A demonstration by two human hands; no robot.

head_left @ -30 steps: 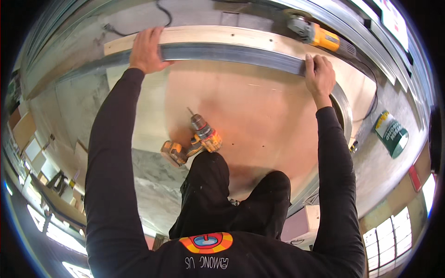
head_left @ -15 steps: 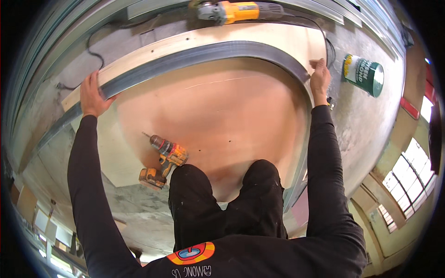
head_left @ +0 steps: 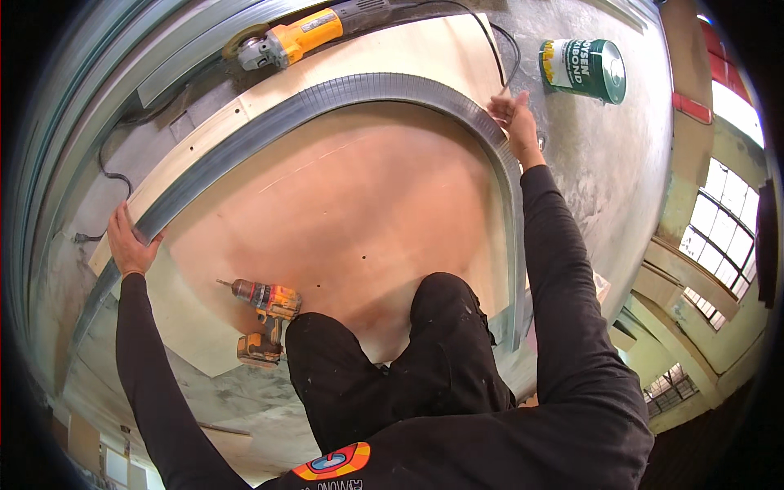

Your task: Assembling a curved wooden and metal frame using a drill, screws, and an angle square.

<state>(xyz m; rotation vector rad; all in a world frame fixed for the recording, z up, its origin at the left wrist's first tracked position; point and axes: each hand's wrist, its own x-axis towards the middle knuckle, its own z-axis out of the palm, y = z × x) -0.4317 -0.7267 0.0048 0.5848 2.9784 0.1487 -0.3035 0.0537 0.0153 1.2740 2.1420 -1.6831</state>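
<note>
A long grey metal channel (head_left: 371, 86), with many crosswise slits along its bend, curves in an arch on a pale wooden board (head_left: 441, 57). My left hand (head_left: 133, 245) grips the channel's straight left part, fingers on the outer side and thumb on the inner. Beside the right-hand bend is my right hand (head_left: 518, 126), fingers apart, holding nothing; whether it touches the metal I cannot tell. Inside the arch lies a brownish plywood sheet (head_left: 367, 196) with a few small dark holes. A yellow and black cordless drill (head_left: 265, 314) rests by my left knee.
Beyond the board lies a yellow angle grinder (head_left: 302, 39), its black cord (head_left: 514, 53) looping past the board's right corner. A green and white can (head_left: 584, 69) is on the concrete floor at the far right. Long metal profiles (head_left: 61, 147) run along the left.
The view has turned and shifted, so the board, grinder and can appear further left. My right hand has loosened, its fingers now spread; my left keeps its place on the channel.
</note>
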